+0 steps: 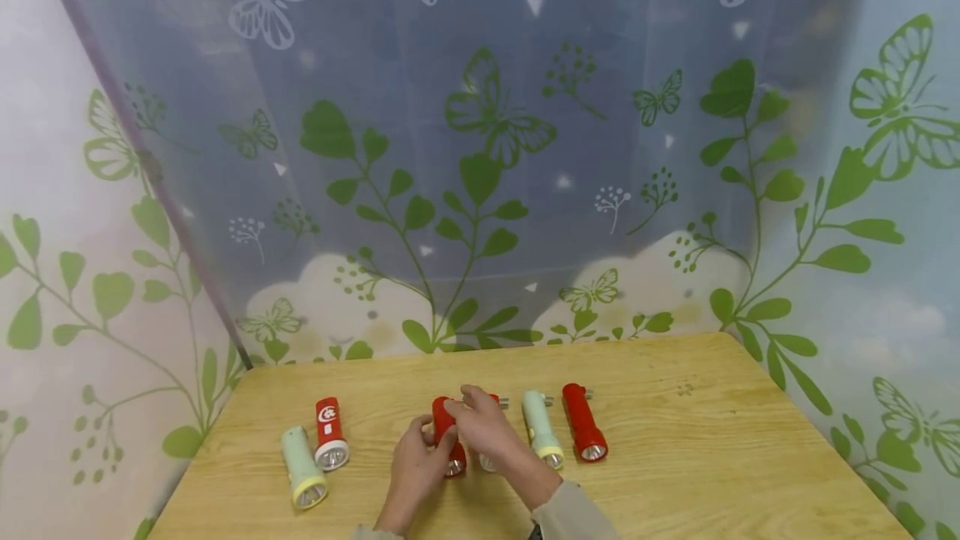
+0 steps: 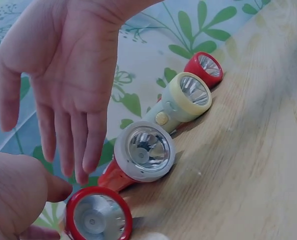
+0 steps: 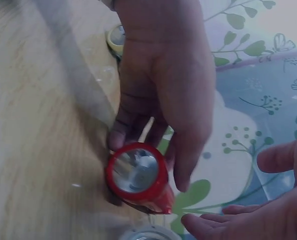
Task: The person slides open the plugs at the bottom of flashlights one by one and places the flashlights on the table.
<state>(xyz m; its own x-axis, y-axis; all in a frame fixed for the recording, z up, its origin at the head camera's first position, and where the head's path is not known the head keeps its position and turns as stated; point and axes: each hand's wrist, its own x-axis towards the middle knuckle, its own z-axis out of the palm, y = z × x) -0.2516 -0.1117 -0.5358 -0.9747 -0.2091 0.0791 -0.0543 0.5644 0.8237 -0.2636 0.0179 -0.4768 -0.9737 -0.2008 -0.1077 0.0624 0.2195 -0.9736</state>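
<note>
My left hand [image 1: 422,461] holds a red flashlight [image 1: 456,465] between thumb and fingers, its lens toward me. In the right wrist view, that flashlight's lens [image 3: 137,170] shows below the fingers. My right hand [image 1: 489,430] is over the flashlight's far end with its fingers extended; in the left wrist view its palm [image 2: 71,60] faces the camera and the fingers are straight. Whether those fingertips touch the flashlight, I cannot tell. A red flashlight with a white head [image 2: 144,151] lies just right of the held one, mostly covered by my right hand in the head view.
Farther right on the wooden table [image 1: 712,457] lie a pale green flashlight [image 1: 540,423] and another red flashlight [image 1: 582,422]. At left are a red-and-white flashlight [image 1: 327,422] and a pale green one [image 1: 299,458]. A printed curtain [image 1: 390,290] hangs behind the table.
</note>
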